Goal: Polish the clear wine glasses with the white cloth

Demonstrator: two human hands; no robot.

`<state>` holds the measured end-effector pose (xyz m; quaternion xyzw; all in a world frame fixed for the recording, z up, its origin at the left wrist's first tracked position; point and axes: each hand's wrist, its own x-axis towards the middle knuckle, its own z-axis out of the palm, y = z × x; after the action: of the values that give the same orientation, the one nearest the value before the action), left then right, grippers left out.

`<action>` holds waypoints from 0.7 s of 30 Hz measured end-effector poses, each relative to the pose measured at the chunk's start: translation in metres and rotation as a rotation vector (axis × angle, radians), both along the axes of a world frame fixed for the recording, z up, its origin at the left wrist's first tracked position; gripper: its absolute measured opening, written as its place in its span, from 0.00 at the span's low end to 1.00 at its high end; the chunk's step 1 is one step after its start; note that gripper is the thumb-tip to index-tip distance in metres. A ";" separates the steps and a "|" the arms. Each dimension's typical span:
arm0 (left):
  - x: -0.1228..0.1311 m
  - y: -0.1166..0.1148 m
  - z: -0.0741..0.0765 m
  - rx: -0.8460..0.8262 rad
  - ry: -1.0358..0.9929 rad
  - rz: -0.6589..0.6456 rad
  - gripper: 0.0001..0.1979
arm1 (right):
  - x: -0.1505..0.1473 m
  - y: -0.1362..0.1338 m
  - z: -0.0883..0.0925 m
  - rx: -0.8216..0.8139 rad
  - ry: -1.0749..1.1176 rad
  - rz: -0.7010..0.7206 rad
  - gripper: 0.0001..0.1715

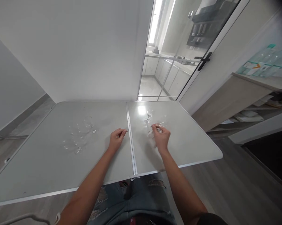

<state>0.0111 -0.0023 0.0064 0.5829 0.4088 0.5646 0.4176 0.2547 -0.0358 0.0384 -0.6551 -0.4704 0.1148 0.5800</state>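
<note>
2 hands, 1 desk (pixel 183 140). L hand (pixel 116 137), centre of frame, just L of the desk's single metal seam (pixel 130 137): grip narrow, fingers curled in; can't see anything in it. R hand (pixel 161 137), right of centre: grip narrow too, thumb & forefinger pinched; blurred clear glassware (pixel 151 134) right beside/under it, can't tell if held, nor how many pcs, as the hand hides part.

1 stemmed glass (pixel 148 116) stands just above R hand in frame, approx. upright, apart from the fingers. Left-centre of frame: cluster of clear stemmed glasses (pixel 78 150), approx. 3, lying on desk; outlines overlap & wash out, so exact no. uncertain.

Upper right: 1 glazed door (pixel 171 72) w/ 1 dark handle (pixel 203 61); kitchen behind, partly hidden. Far right: shelf unit (pixel 225 103), cut off by frame edge, w/ at least 2 teal-capped bottles (pixel 260 67) on top; items on lower shelves hard to make out. Bottom: jeans (pixel 141 200), cut off.
</note>
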 end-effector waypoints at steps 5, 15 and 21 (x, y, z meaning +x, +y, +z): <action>-0.001 0.005 -0.008 -0.038 0.021 -0.033 0.08 | 0.068 0.042 -0.001 -0.247 -0.097 -0.059 0.15; -0.002 0.007 -0.013 -0.099 0.000 -0.026 0.07 | 0.095 0.103 -0.030 -0.387 -0.146 -0.006 0.12; 0.000 0.007 -0.014 -0.128 0.033 -0.031 0.09 | 0.094 0.105 -0.041 -0.404 -0.130 0.022 0.12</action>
<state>0.0106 0.0044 -0.0078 0.5704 0.4418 0.5212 0.4558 0.3484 0.0694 -0.0022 -0.7588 -0.4814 0.1708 0.4041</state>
